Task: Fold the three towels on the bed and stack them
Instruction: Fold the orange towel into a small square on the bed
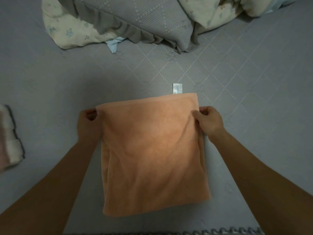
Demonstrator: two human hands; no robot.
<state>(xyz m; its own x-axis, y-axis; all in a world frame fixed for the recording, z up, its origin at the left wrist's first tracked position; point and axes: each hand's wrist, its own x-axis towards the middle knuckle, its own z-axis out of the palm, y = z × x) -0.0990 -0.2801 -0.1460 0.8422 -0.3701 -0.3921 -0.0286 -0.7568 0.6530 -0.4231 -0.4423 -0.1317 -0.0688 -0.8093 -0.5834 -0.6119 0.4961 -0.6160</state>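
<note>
Both hands hold the far corners of the orange towel.
The left hand and right hand pinch the orange towel, flat on the bed. Pull both corners evenly to the near edge.

An orange towel lay folded on the grey bed, a rough rectangle with its long side running away from the viewer, its surface softly creased. A white label stuck out from its far edge. At the left edge of the view sat a folded pale towel with dark trim, well apart.
</note>
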